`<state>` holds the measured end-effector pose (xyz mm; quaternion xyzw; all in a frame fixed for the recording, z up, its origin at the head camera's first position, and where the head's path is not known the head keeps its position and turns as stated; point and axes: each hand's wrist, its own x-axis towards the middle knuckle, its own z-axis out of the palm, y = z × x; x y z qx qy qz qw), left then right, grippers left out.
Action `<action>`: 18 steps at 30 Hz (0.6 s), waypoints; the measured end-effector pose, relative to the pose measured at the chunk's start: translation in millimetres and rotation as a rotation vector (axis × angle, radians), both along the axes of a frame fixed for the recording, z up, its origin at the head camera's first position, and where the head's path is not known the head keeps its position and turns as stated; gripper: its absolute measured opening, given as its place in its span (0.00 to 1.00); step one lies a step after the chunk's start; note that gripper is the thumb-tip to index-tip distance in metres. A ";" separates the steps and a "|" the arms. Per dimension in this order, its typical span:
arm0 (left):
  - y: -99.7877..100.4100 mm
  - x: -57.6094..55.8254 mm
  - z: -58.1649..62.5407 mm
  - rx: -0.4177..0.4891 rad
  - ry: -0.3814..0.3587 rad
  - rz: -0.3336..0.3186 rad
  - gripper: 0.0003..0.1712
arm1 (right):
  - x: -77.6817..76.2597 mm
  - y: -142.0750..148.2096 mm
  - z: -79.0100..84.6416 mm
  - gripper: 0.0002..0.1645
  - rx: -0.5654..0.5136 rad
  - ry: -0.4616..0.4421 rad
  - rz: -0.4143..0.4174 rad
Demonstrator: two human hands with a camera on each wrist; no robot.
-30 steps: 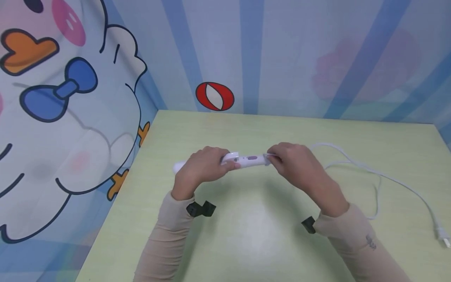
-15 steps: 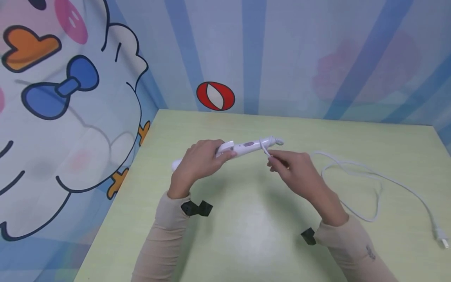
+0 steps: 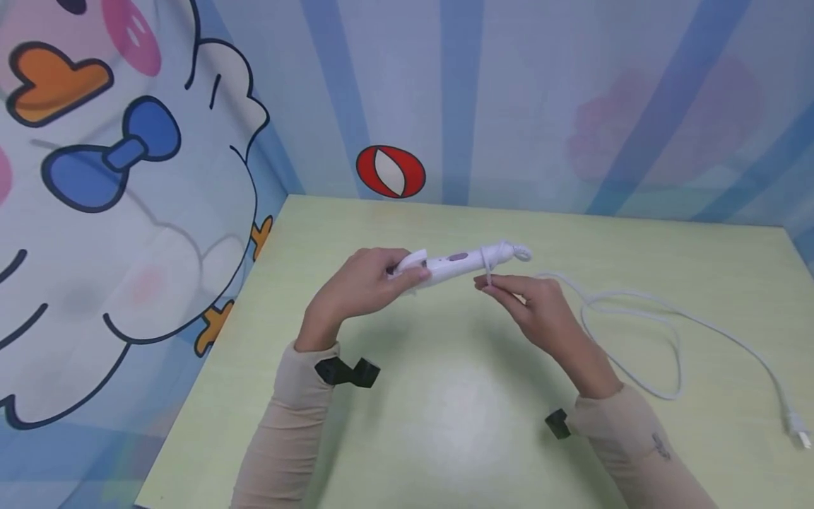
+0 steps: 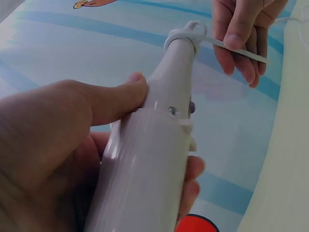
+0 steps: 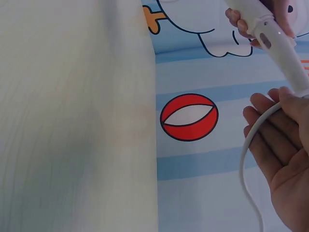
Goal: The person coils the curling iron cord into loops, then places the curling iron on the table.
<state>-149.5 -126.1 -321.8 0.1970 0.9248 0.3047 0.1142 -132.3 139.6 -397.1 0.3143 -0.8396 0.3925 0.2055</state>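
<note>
My left hand (image 3: 359,283) grips a white curling iron (image 3: 454,265) around its middle, near the lever, and holds it raised over the table. Its handle, with an oval purple-grey button (image 3: 458,256), points right and slightly up. Round the handle's end runs a turn of white cord (image 4: 178,35). Just below that end, my right hand (image 3: 537,304) pinches the cord between thumb and fingers. In the left wrist view the cord stretches straight from the handle to the right hand's fingers (image 4: 235,41). The barrel is mostly hidden behind the left hand in the head view.
The loose cord lies in a wide loop on the pale green table (image 3: 445,438), ending in a white plug (image 3: 796,426) near the right edge. Behind stands a blue striped wall (image 3: 521,106) with a red ball picture (image 3: 391,172); a cartoon bird covers the left wall.
My right hand has come off the handle's end and moved below it, drawing the cord around the handle. The curling iron's handle end has risen and shifted right.
</note>
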 end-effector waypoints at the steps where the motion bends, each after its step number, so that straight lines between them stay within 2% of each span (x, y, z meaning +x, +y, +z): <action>1: -0.4 0.0 0.5 0.010 -0.007 -0.013 0.18 | -1.2 0.1 -0.5 0.13 -0.006 0.012 0.005; 8: -4.8 3.3 6.2 0.061 -0.059 -0.122 0.14 | -5.9 5.1 -5.1 0.12 0.016 0.107 -0.004; 15: -7.0 7.2 10.8 0.050 -0.142 -0.238 0.12 | -4.5 12.5 3.4 0.25 0.079 0.034 0.055; 18: -5.6 9.7 13.5 0.031 -0.157 -0.263 0.12 | -8.6 18.2 8.3 0.29 0.128 0.058 0.098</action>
